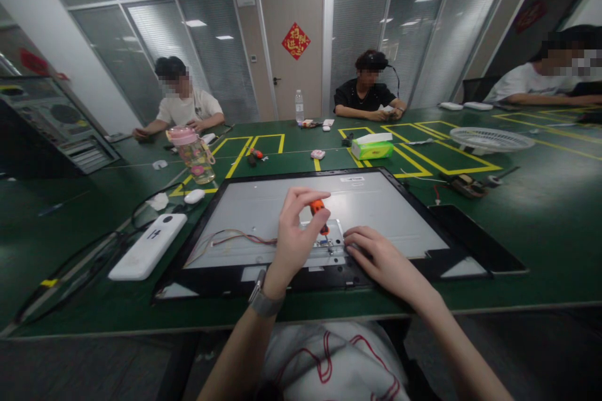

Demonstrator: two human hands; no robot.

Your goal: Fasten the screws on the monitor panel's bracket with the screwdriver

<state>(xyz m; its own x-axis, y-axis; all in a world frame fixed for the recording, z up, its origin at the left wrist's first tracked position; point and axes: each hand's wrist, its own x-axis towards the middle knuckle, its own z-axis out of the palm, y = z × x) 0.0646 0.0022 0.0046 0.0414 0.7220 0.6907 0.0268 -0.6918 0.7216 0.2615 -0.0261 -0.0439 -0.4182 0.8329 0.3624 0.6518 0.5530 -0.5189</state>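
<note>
A large flat display panel (263, 207) with a black frame lies face down on the green table (540, 225) in front of me. My left hand (294, 235) is closed around a small orange-handled screwdriver (320, 212), held upright with its tip on a small metal part (329, 243) near the panel's front edge. My right hand (376, 257) rests flat on the panel beside that part, fingers spread. Thin coloured wires (230, 238) run across the panel from the left towards the part.
A white power pack (148, 245) and black cables (84, 263) lie left of the panel, a dark slab (475, 241) to its right. Further back stand a pink bottle (192, 153), a green tissue box (371, 147), a fan grille (491, 138) and a water bottle (299, 106). Three people sit across the table.
</note>
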